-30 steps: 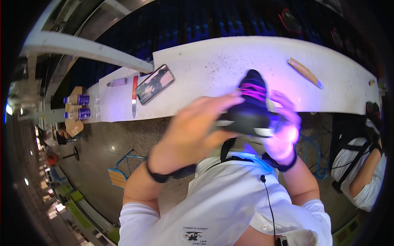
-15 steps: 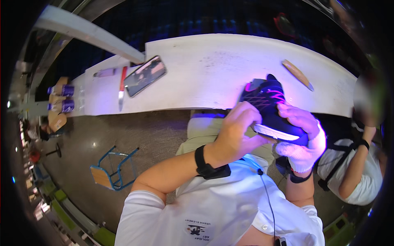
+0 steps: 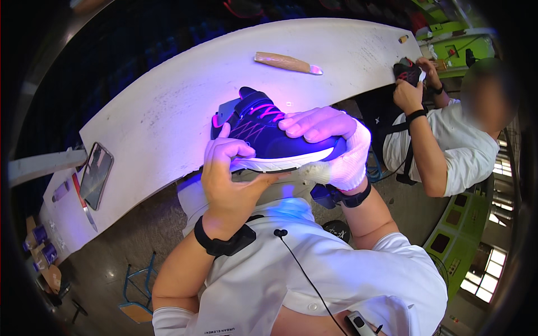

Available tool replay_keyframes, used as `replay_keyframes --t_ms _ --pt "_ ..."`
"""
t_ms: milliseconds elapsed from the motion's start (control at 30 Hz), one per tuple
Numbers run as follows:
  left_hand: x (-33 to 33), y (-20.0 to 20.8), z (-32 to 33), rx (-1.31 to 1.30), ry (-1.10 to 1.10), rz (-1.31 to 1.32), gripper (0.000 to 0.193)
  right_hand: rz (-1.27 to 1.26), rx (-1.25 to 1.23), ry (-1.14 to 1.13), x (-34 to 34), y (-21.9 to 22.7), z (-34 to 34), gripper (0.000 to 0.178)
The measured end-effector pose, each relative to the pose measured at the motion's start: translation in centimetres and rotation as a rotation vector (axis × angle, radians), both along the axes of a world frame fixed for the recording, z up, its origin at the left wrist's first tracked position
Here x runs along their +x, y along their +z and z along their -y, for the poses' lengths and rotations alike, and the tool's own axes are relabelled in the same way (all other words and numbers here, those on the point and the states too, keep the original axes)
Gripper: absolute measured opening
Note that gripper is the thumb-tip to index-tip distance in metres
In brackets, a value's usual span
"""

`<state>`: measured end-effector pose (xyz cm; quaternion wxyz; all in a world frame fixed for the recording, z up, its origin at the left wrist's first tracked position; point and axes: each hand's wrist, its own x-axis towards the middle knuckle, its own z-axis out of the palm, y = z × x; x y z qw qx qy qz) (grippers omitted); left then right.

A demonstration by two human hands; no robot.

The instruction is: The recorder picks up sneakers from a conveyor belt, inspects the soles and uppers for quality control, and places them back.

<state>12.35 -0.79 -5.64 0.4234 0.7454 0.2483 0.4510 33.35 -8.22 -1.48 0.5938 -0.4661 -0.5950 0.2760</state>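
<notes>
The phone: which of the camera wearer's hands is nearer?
Left. The left hand, on the near shoe, is right of the phone; the right hand, at the shoe's toe, is farther right.

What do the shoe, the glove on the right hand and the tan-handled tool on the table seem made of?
Shoe: dark, mostly matte upper, probably fabric or synthetic; its smooth, pale sole suggests rubber or foam.
Glove: knitted yarn, judging by its soft, ribbed texture.
Tool: streaky brown handle, perhaps wood or tape-wrapped; the bright tip may be metal.
</notes>
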Motion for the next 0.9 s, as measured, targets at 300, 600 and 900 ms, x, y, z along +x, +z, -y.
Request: replay_keyframes --t_ms 300,600,900 --pt "2.2 2.9 -3.4 0.228 -0.194 -0.549 0.04 -0.57 -0.268 -0.073 4.4 -4.6 2.5 0.047" --pt "0.1 0.2 -6.1 -0.04 -0.269 -0.438 0.053 0.357 -0.497 -0.328 7.3 -5.1 3.4 0.045" --pt "-6.3 9.4 -10.1 0.105 -0.202 -0.22 0.09 -0.513 -0.519 0.042 -0.4 -5.4 -5.7 0.092"
